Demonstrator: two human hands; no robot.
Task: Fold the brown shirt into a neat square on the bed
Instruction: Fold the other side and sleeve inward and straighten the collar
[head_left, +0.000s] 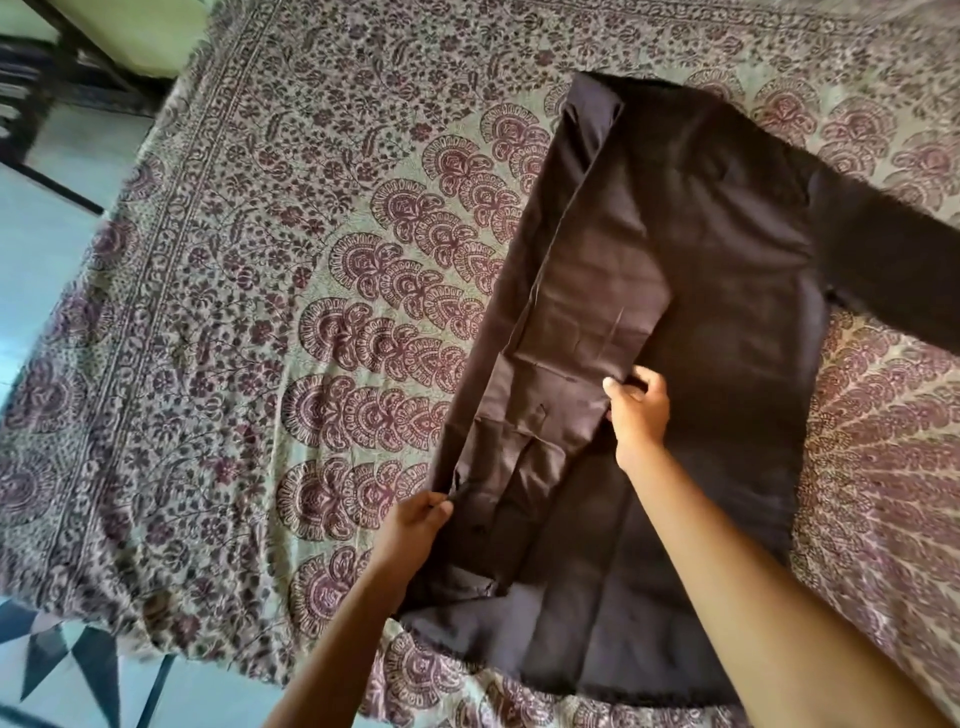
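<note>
The brown shirt (717, 270) lies lengthwise on the bed (260, 260), collar end far from me, hem near the front edge. Its left side and sleeve are folded inward over the body as a long strip. The right sleeve (893, 260) still stretches out to the right. My left hand (415, 525) pinches the folded strip's left edge near the hem. My right hand (639, 410) grips the inner edge of the folded strip at mid-body, fingers curled round the cloth.
A patterned maroon-and-cream bedspread (322, 364) covers the bed. The bed's left edge drops to a pale tiled floor (47, 270). Dark furniture (31, 93) stands at the top left. A dark-patterned floor area (67, 670) shows at the bottom left.
</note>
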